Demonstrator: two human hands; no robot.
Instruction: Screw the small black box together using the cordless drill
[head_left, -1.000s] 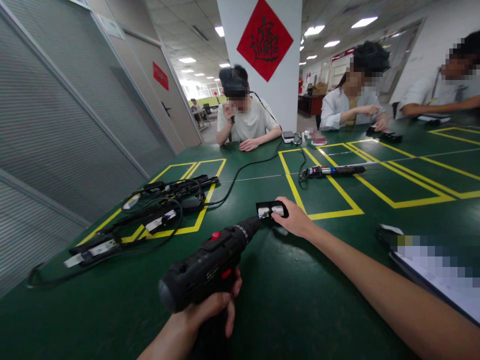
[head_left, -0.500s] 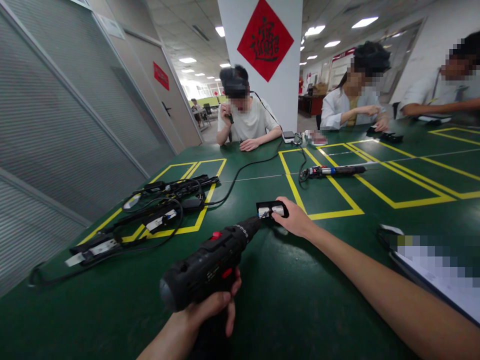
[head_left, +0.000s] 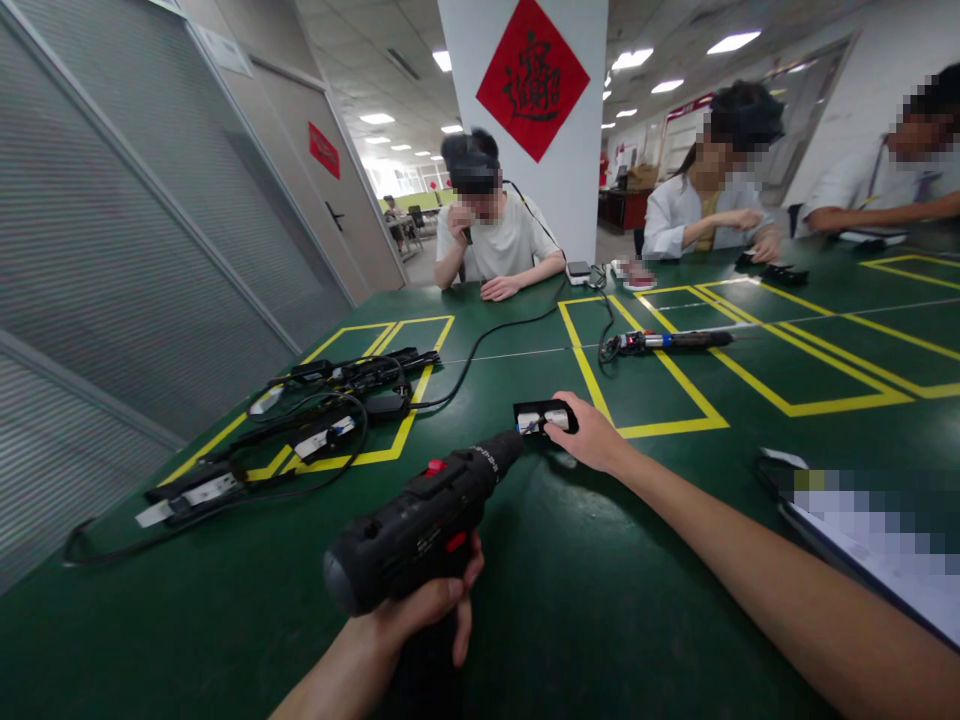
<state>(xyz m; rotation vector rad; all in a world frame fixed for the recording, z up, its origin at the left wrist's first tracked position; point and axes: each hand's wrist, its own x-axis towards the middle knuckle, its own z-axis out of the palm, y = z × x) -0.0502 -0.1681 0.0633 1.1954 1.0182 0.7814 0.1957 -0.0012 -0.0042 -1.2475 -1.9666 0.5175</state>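
My left hand (head_left: 431, 620) is wrapped round the grip of a black cordless drill (head_left: 420, 525) with red buttons. The drill's chuck points forward and to the right, its tip at the left end of a small black case (head_left: 517, 410) with white, battery-like cylinders (head_left: 529, 424) inside. From the right, my right hand (head_left: 589, 435) grips the case's right end, thumb over the front and fingers behind. Whether the bit touches the case I cannot tell. Both hands are over the green table (head_left: 600, 560).
At left lie black devices with cables (head_left: 330, 410) inside yellow tape lines (head_left: 397, 445). A soldering-iron-like tool (head_left: 675, 341) rests beyond my right hand. Papers on a clipboard (head_left: 877, 560) lie at right. Across the table sits a person (head_left: 499, 240); other people sit at the far right.
My hands, the drill and the case hold nearly the same position. The person opposite has moved a raised hand closer to their face.
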